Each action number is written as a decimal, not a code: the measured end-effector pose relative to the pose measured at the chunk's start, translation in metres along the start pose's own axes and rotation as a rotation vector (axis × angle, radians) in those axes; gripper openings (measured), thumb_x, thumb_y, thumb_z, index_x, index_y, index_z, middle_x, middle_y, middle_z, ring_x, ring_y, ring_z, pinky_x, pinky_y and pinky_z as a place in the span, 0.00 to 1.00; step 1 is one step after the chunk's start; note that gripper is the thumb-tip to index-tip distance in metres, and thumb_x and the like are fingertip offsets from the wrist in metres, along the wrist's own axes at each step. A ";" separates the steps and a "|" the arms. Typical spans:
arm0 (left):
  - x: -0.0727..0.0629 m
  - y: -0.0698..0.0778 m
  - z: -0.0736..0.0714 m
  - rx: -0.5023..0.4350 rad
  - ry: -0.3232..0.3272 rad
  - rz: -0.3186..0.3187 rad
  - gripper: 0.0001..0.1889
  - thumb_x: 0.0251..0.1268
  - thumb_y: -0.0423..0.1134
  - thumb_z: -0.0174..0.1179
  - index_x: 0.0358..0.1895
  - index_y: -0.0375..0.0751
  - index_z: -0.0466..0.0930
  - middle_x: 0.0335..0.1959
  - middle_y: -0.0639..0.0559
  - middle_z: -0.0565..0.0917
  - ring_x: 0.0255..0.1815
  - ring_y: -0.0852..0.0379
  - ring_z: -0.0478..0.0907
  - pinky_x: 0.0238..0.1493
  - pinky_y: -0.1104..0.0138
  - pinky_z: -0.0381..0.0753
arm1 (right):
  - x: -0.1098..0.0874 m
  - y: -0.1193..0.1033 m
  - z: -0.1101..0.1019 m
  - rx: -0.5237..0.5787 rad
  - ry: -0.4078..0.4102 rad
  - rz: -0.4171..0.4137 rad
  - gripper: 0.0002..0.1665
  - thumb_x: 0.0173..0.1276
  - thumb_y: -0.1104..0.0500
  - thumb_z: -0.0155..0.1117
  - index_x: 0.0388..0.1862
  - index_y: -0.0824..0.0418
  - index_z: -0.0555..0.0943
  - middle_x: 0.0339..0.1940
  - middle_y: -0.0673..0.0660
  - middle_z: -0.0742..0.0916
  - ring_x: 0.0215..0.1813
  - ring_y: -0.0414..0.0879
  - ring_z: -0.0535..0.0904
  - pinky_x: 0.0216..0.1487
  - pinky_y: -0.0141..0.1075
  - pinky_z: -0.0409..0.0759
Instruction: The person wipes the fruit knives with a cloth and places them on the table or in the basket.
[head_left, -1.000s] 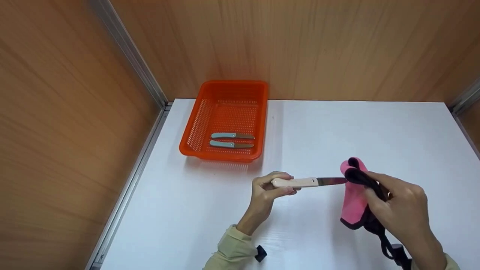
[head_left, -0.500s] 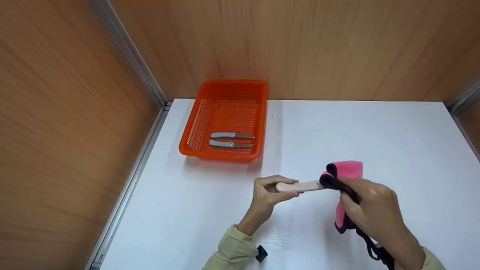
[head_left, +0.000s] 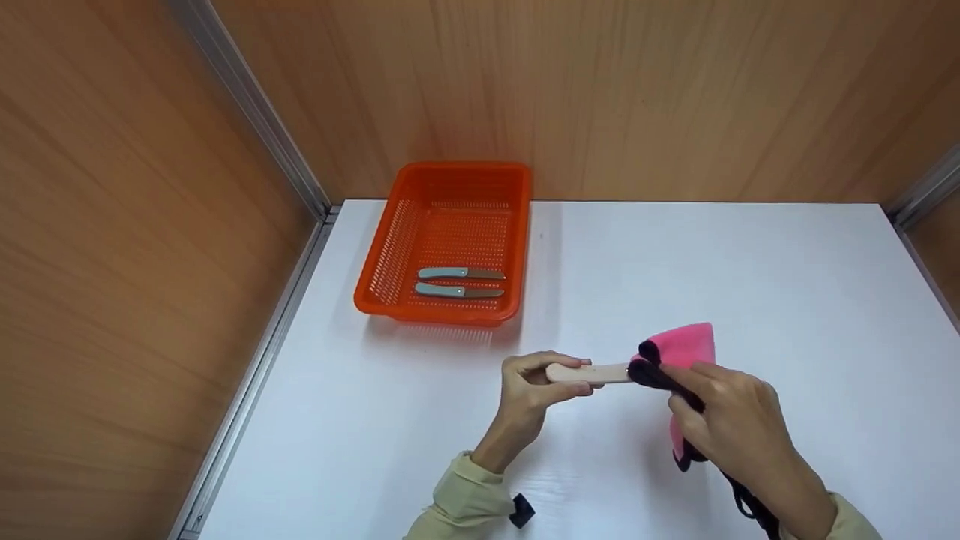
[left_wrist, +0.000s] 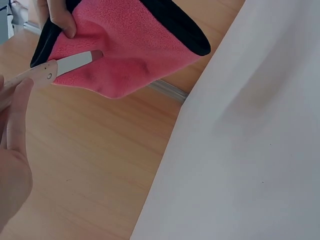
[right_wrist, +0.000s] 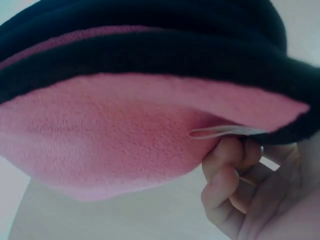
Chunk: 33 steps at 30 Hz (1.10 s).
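Observation:
My left hand (head_left: 529, 394) pinches the cream handle of a small knife (head_left: 592, 373) between thumb and fingers, with the blade pointing right. The right hand (head_left: 735, 420) grips a pink cloth with black edging (head_left: 686, 345) near the blade end. From the head view the folded cloth hides the blade; in the left wrist view the blade (left_wrist: 75, 62) shows against the pink pile, its tip at a fold. Cloth fills much of the right wrist view, where curled fingers (right_wrist: 225, 170) hold its black edge beside a thin whitish loop (right_wrist: 220, 131).
An orange perforated basket (head_left: 524, 247) stands at the back left of the white table (head_left: 712, 262), with two light-blue-handled knives (head_left: 442, 290) lying in it. Wooden panels (head_left: 600, 97) rise behind and on the left. A small black object (head_left: 521, 511) sits by the left sleeve.
The right hand has moved left with the cloth, from the blade's tip to the handle end, covering the blade in the head view. My left hand keeps its grip, nearly still.

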<state>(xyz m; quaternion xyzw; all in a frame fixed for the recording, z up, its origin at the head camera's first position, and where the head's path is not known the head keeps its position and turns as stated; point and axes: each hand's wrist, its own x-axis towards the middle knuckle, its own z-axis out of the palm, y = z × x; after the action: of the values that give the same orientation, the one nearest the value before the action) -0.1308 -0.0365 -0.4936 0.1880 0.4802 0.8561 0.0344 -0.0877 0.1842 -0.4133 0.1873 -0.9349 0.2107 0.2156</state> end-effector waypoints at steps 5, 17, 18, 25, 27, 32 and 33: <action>0.000 0.001 -0.003 -0.025 0.017 -0.002 0.19 0.48 0.24 0.68 0.41 0.12 0.75 0.39 0.29 0.82 0.35 0.40 0.84 0.39 0.52 0.85 | 0.001 0.007 0.001 -0.004 0.032 -0.026 0.17 0.44 0.70 0.59 0.33 0.60 0.87 0.14 0.40 0.60 0.16 0.33 0.50 0.13 0.25 0.50; 0.000 0.001 -0.012 -0.016 0.021 0.022 0.17 0.52 0.25 0.66 0.42 0.13 0.75 0.39 0.28 0.82 0.33 0.42 0.84 0.38 0.53 0.86 | -0.004 0.018 0.002 0.004 0.032 0.049 0.15 0.47 0.69 0.64 0.34 0.59 0.88 0.12 0.40 0.60 0.16 0.35 0.52 0.14 0.26 0.50; 0.000 0.001 -0.013 -0.015 0.025 0.023 0.17 0.52 0.25 0.65 0.42 0.13 0.75 0.39 0.28 0.82 0.33 0.42 0.84 0.38 0.53 0.86 | -0.004 0.019 0.001 0.004 0.032 0.056 0.14 0.47 0.69 0.64 0.34 0.59 0.88 0.12 0.40 0.60 0.16 0.35 0.52 0.14 0.27 0.50; 0.001 0.004 -0.019 0.015 0.044 0.015 0.15 0.54 0.25 0.64 0.42 0.15 0.76 0.39 0.29 0.82 0.32 0.42 0.84 0.37 0.53 0.86 | -0.005 0.029 0.000 0.009 0.049 0.087 0.16 0.46 0.71 0.61 0.34 0.61 0.88 0.12 0.40 0.61 0.15 0.36 0.53 0.13 0.27 0.51; 0.002 0.005 -0.021 0.025 0.042 0.024 0.14 0.54 0.24 0.63 0.42 0.15 0.76 0.38 0.30 0.83 0.33 0.41 0.84 0.37 0.53 0.86 | -0.005 0.032 -0.001 0.017 0.062 0.105 0.16 0.46 0.71 0.61 0.33 0.60 0.88 0.11 0.40 0.63 0.15 0.36 0.54 0.13 0.27 0.51; 0.003 0.008 -0.024 0.039 0.045 0.056 0.13 0.53 0.23 0.62 0.41 0.16 0.77 0.38 0.32 0.83 0.33 0.41 0.85 0.37 0.53 0.86 | -0.004 0.039 -0.004 0.045 0.104 0.129 0.15 0.45 0.72 0.61 0.31 0.62 0.88 0.11 0.41 0.68 0.15 0.35 0.56 0.10 0.26 0.51; 0.004 0.009 -0.024 0.037 0.046 0.061 0.13 0.53 0.23 0.62 0.41 0.15 0.76 0.38 0.32 0.83 0.33 0.41 0.85 0.37 0.53 0.86 | -0.004 0.041 -0.005 0.051 0.118 0.126 0.15 0.45 0.73 0.61 0.31 0.63 0.88 0.11 0.41 0.69 0.14 0.35 0.56 0.10 0.26 0.51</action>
<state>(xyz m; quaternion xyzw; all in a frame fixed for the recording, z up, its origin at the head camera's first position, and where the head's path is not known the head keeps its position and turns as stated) -0.1418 -0.0599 -0.4965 0.1837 0.4907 0.8517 -0.0064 -0.1005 0.2219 -0.4239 0.1210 -0.9248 0.2583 0.2518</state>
